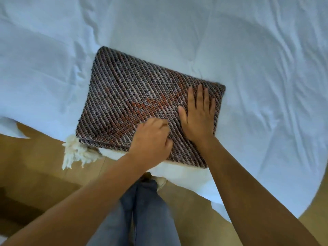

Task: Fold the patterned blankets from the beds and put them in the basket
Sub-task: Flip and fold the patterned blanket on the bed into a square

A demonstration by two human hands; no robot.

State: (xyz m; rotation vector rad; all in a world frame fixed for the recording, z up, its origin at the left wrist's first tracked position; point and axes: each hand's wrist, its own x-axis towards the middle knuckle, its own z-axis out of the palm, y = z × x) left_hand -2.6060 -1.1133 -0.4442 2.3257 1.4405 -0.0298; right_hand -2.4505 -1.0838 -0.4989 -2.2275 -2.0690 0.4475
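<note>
Folded patterned blanket (142,96) is laid on the white bed (248,50) near its edge; it's pressed by the right hand (198,114), fingers flat; left hand (150,139) is curled on it, whether fabric's gripped can't be told tbh

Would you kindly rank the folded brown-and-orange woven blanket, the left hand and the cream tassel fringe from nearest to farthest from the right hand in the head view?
1. Folded brown-and-orange woven blanket: directly under the right hand, which lies flat on it.
2. Left hand: just to its left, near the blanket's front edge.
3. Cream tassel fringe: farthest, at the blanket's near-left corner.
</note>
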